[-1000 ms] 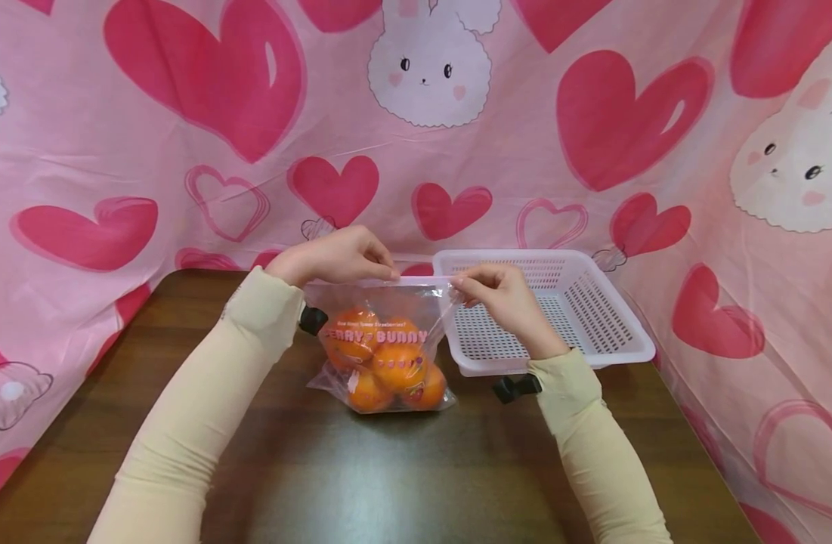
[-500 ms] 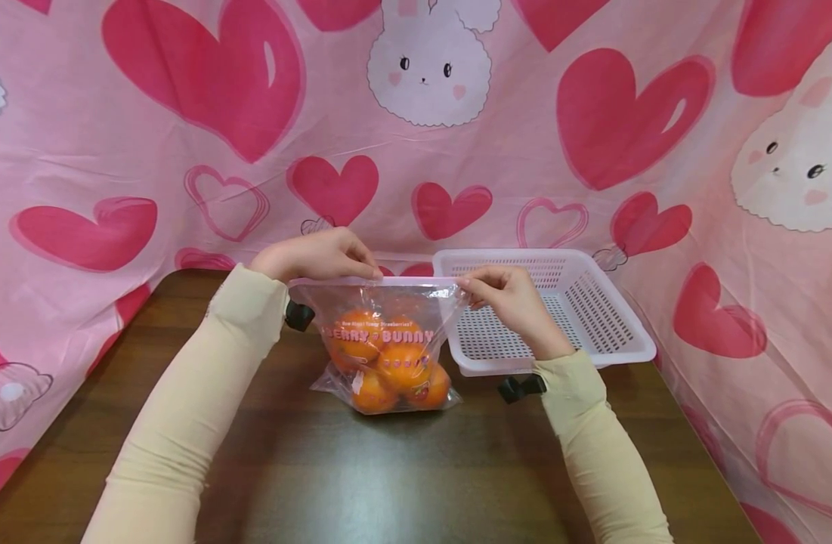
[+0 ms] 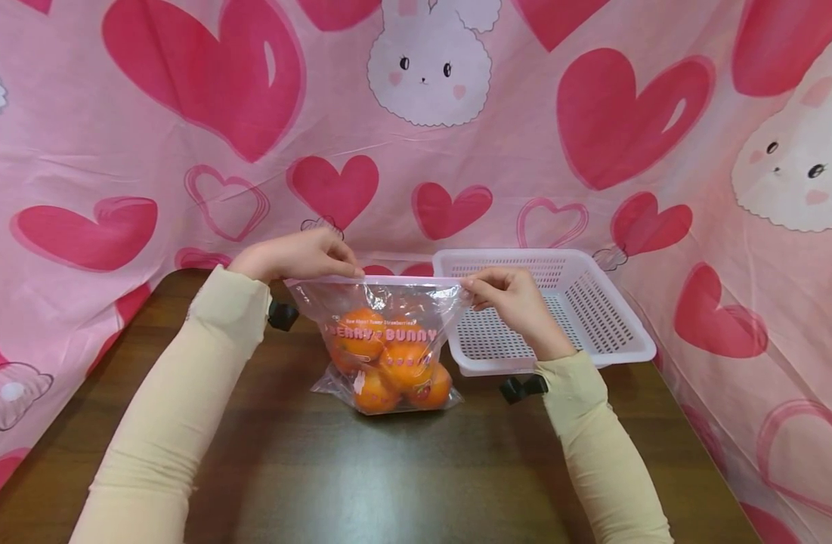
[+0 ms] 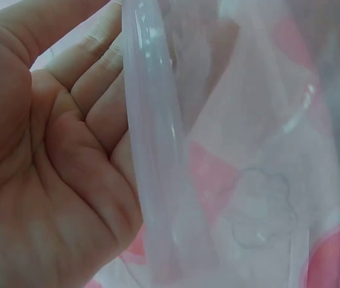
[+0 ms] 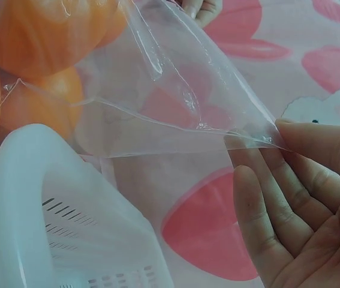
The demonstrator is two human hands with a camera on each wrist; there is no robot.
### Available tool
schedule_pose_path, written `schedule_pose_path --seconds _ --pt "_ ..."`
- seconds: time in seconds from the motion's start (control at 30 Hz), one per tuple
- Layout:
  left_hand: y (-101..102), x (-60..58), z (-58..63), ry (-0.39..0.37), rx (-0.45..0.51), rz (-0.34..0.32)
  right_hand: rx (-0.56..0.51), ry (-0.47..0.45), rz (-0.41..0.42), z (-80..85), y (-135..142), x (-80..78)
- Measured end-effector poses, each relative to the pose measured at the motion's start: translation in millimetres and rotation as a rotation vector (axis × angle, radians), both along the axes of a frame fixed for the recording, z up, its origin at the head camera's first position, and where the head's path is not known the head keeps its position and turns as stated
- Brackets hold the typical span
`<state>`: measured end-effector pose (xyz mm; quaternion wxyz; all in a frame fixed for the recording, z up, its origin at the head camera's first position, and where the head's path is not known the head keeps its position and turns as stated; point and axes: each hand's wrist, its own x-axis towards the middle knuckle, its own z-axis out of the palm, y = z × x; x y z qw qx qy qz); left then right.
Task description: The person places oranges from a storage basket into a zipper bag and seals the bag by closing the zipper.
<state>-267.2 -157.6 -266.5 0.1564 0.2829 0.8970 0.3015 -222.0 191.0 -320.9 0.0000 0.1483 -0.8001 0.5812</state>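
Note:
A clear zip bag (image 3: pixel 416 306) with pink "Berry Bunny" print stands upright on the table, with several oranges (image 3: pixel 405 363) inside. Its pale pink top edge is stretched level between both hands. My left hand (image 3: pixel 300 255) pinches that edge left of its middle; the bag's left corner hangs below the wrist. My right hand (image 3: pixel 511 298) pinches the right top corner between thumb and fingers. In the left wrist view the pink strip (image 4: pixel 158 138) runs past the palm, and the pinching tips are out of frame. The right wrist view shows the corner under the thumb (image 5: pixel 307 139).
A white slotted plastic basket (image 3: pixel 620 332) stands right of the bag, behind the right hand. The dark brown wooden table (image 3: pixel 361 483) carries both. A pink cloth (image 3: pixel 511 143) with hearts and rabbits hangs behind and at the sides.
My left hand has slid leftward along the bag's top edge, still pinching it. The right hand has shifted slightly right at its corner. The edge looks wider and straighter.

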Motion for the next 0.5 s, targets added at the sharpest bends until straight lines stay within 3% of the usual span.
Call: schedule_pose_path --seconds 0.33,0.5 --pt "-23.0 -0.3 -2.6 -0.002 -0.017 0.058 0.014 -0.037 -0.039 -4.5 7.4 -3.9" --pt "-34.9 -0.9 -5.7 -0.039 0.009 0.095 0.024 -0.046 -0.059 -7.4 10.9 -6.0"
